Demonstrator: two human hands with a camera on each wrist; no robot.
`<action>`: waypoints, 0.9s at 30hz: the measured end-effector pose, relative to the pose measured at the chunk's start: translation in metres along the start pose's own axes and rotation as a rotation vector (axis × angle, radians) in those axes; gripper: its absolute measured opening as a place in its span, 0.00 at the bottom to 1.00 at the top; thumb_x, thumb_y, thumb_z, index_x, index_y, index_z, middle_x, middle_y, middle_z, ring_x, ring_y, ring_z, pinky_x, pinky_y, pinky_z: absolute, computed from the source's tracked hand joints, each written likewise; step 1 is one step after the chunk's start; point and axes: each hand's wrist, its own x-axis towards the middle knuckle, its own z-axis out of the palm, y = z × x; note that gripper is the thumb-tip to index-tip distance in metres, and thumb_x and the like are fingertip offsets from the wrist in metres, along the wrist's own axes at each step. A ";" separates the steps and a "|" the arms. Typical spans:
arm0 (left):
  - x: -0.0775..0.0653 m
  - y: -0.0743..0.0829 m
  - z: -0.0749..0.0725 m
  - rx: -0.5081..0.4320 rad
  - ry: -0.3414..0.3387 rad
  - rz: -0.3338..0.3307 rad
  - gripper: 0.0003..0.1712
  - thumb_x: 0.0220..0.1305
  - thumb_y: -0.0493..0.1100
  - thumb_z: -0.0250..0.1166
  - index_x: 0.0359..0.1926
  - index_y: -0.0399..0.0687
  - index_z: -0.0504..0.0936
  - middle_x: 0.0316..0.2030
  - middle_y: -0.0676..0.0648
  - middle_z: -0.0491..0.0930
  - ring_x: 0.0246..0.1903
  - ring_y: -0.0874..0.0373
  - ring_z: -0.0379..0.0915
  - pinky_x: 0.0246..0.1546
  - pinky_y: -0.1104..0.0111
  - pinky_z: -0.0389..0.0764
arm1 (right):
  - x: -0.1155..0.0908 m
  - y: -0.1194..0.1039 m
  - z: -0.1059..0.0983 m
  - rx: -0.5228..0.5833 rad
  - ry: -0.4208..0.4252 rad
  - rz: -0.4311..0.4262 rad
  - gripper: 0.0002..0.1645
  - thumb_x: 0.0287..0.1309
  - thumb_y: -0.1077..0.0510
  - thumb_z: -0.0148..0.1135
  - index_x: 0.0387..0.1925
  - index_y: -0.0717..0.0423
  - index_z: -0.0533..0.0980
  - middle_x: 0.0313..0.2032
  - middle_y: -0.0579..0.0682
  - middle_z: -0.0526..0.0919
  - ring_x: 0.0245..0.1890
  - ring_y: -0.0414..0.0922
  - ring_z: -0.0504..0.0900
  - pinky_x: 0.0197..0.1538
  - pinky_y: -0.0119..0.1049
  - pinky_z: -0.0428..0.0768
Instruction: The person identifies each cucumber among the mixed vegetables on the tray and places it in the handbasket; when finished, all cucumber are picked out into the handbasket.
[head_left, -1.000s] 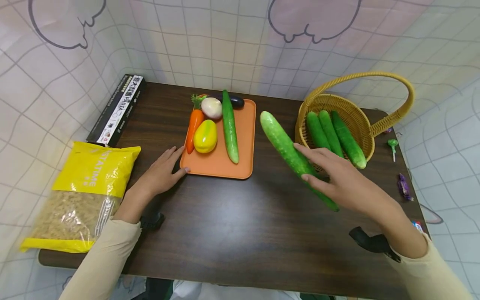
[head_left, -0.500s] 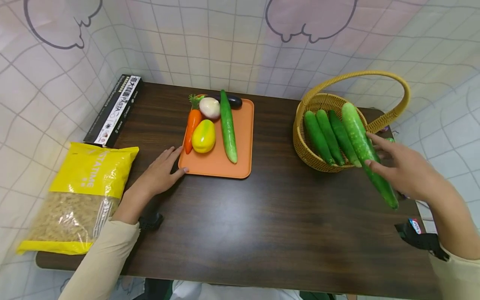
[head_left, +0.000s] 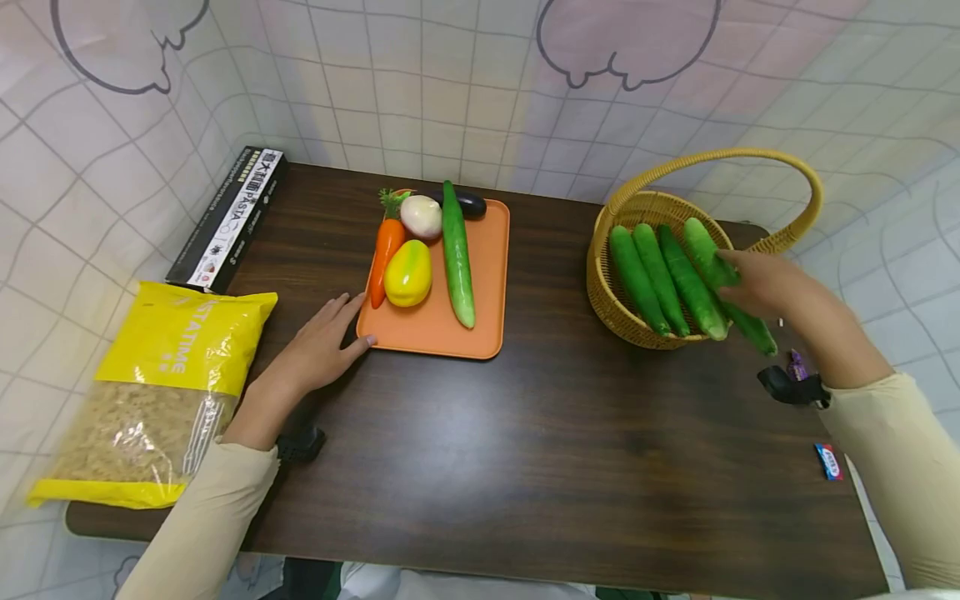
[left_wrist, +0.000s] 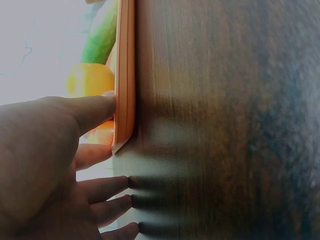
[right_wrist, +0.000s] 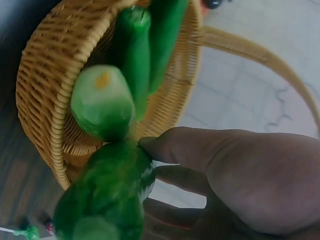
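My right hand (head_left: pixel 772 285) pinches a green cucumber (head_left: pixel 702 243) between thumb and fingers, at the right side of a wicker basket (head_left: pixel 600 287). The cucumber slants across the rim, its near end sticking out past it. Beside it in the basket lie three more cucumbers (head_left: pixel 692 287). In the right wrist view the held cucumber (right_wrist: pixel 102 182) nearly touches a pale-ended one. On the left, my left hand (head_left: pixel 318 346) rests with extended fingers at the near left corner of an orange tray (head_left: pixel 435 335); its thumb touches the rim.
The tray carries a carrot (head_left: pixel 386 250), a yellow pepper (head_left: pixel 408 273), a white round vegetable (head_left: pixel 422 217), an eggplant (head_left: pixel 471 204) and a cucumber (head_left: pixel 457 258). A pasta bag (head_left: pixel 161 392) and a black pasta box (head_left: pixel 228 218) lie left. Wrapped sweets (head_left: pixel 828 461) lie near the right edge.
My right hand has carried the cucumber from between tray and basket rightwards past the basket, then back and down to its right side. My left hand stays at the tray corner.
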 end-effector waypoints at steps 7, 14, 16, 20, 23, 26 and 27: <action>-0.001 -0.001 0.000 -0.005 0.000 -0.003 0.48 0.72 0.65 0.54 0.81 0.55 0.42 0.77 0.35 0.41 0.75 0.37 0.35 0.68 0.37 0.46 | 0.030 0.005 -0.005 -0.081 -0.041 -0.015 0.38 0.69 0.61 0.56 0.70 0.80 0.53 0.63 0.83 0.58 0.60 0.79 0.62 0.59 0.70 0.65; -0.001 0.001 -0.001 -0.011 0.001 -0.014 0.48 0.72 0.64 0.55 0.81 0.55 0.43 0.77 0.35 0.41 0.75 0.37 0.35 0.68 0.37 0.46 | 0.038 0.003 -0.012 -0.080 -0.021 -0.041 0.37 0.73 0.57 0.53 0.70 0.79 0.55 0.63 0.82 0.60 0.60 0.79 0.61 0.59 0.70 0.64; -0.001 0.001 -0.002 -0.007 0.002 -0.016 0.47 0.72 0.64 0.55 0.81 0.54 0.43 0.77 0.36 0.41 0.75 0.37 0.35 0.69 0.37 0.46 | 0.037 -0.001 -0.014 -0.081 -0.010 -0.050 0.36 0.75 0.55 0.52 0.70 0.79 0.55 0.63 0.82 0.60 0.61 0.78 0.61 0.60 0.70 0.63; -0.001 0.000 -0.002 -0.006 0.003 -0.014 0.47 0.72 0.64 0.55 0.81 0.54 0.44 0.77 0.36 0.42 0.75 0.37 0.35 0.68 0.37 0.47 | 0.029 -0.018 -0.017 -0.071 0.001 -0.067 0.36 0.76 0.51 0.51 0.70 0.76 0.58 0.62 0.80 0.64 0.60 0.76 0.65 0.58 0.69 0.65; -0.001 0.000 -0.002 -0.012 0.004 -0.005 0.48 0.72 0.65 0.55 0.81 0.54 0.44 0.77 0.35 0.42 0.75 0.37 0.35 0.68 0.37 0.46 | 0.020 -0.036 -0.017 -0.036 0.004 -0.071 0.38 0.76 0.46 0.51 0.71 0.72 0.59 0.61 0.79 0.68 0.57 0.74 0.69 0.56 0.68 0.68; 0.000 0.000 -0.001 -0.015 0.007 0.000 0.48 0.72 0.65 0.55 0.81 0.55 0.44 0.77 0.36 0.42 0.75 0.37 0.36 0.68 0.37 0.47 | 0.012 -0.056 -0.017 -0.008 0.025 -0.098 0.39 0.75 0.44 0.51 0.72 0.69 0.58 0.60 0.76 0.70 0.55 0.72 0.72 0.53 0.66 0.71; 0.000 0.000 -0.001 -0.015 0.009 0.002 0.47 0.72 0.65 0.55 0.81 0.54 0.44 0.77 0.36 0.42 0.75 0.37 0.36 0.68 0.37 0.47 | 0.010 -0.062 -0.017 0.001 0.030 -0.109 0.40 0.75 0.44 0.51 0.73 0.68 0.57 0.60 0.76 0.70 0.55 0.71 0.73 0.53 0.65 0.72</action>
